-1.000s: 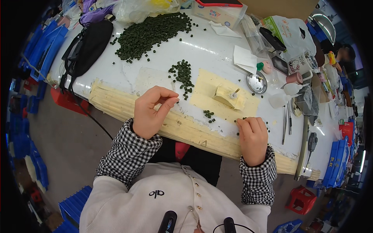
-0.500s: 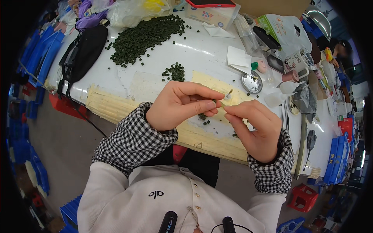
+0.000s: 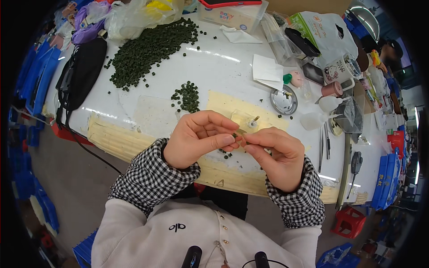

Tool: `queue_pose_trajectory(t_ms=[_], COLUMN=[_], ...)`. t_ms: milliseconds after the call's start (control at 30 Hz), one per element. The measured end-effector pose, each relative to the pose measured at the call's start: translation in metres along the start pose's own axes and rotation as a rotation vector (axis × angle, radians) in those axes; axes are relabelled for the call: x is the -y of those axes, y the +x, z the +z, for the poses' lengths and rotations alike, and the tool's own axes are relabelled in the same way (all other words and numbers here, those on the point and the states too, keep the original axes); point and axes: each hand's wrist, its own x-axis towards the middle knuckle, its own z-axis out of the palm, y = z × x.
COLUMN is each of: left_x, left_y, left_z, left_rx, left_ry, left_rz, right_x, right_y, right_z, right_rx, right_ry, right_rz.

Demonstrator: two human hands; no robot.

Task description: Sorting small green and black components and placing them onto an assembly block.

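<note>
Small dark green bead (image 3: 234,135) pinched between the fingertips of both hands, raised just above the near edge of the white tabletop (image 3: 223,67). Left hand (image 3: 199,138) curled, thumb and forefinger pressed together on the bead; right hand (image 3: 275,154) meeting it from the other side, fingertips closed on the same bead and on a thin pale stick, too small to tell more. Just beyond the bead, a pale yellow mat (image 3: 232,109) with a small clear holder (image 3: 248,120) standing on it. Farther beyond the bead, a little cluster of green beads (image 3: 187,96), and well beyond that, toward the far left, a large heap of the same beads (image 3: 147,49). Right of the bead, a round metal dish (image 3: 283,100), then tweezers (image 3: 324,143) lying near the tabletop's right end. Far left of the bead, a black bag (image 3: 82,71).
</note>
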Motion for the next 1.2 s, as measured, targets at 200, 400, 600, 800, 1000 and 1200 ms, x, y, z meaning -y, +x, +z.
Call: queue_pose_trajectory(t_ms=[200, 400, 600, 800, 1000, 1200], left_x=[0.002, -0.002, 0.003, 0.003, 0.004, 0.005], left_y=[-0.001, -0.006, -0.007, -0.007, -0.007, -0.007], left_z=[0.002, 0.007, 0.002, 0.002, 0.003, 0.005], left_rx=[0.017, -0.029, 0.019, 0.047, 0.031, -0.009], left_ry=[0.114, 0.11, 0.131, 0.245, 0.201, 0.19], left_rz=[0.1, 0.083, 0.145, 0.216, 0.194, 0.179], right_x=[-0.003, -0.007, -0.007, -0.01, -0.012, -0.013], right_y=[-0.005, -0.005, -0.005, -0.007, -0.008, -0.009], right_z=[0.01, 0.011, 0.014, 0.015, 0.017, 0.021], right_rx=[-0.087, -0.052, -0.07, -0.096, -0.1, -0.131], right_ry=[0.344, 0.298, 0.249, 0.108, 0.052, 0.065], right_rz=[0.188, 0.141, 0.141, 0.096, 0.069, 0.08])
